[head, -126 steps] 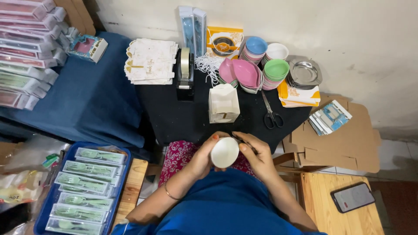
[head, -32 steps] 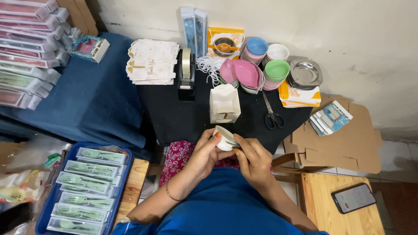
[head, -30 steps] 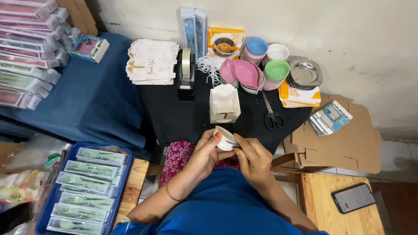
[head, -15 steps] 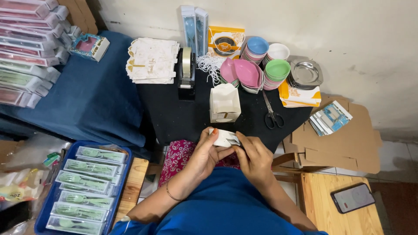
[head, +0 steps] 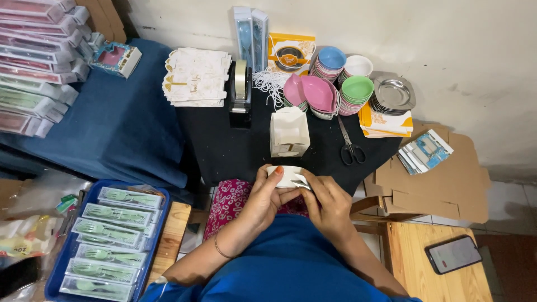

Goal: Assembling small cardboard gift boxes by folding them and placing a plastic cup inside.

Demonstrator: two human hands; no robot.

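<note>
I hold a small white round dish (head: 286, 175) with both hands just over the near edge of the black table (head: 235, 151). My left hand (head: 264, 197) grips it from the left and below. My right hand (head: 327, 202) holds its right side, with fingers pinching something thin and pale against the rim. The dish is tilted on its side. A small white folded paper box (head: 288, 132) stands on the table right behind my hands.
Black scissors (head: 350, 146) lie right of the box. At the back are a tape dispenser (head: 240, 86), flat white cartons (head: 194, 76), stacked coloured bowls (head: 335, 84) and metal dishes (head: 394, 94). A blue tray (head: 60, 273) of packed cutlery sits left; a phone (head: 453, 254) lies right.
The white dish has turned from facing up to lying on its side, and both hands have moved slightly up toward the table edge.
</note>
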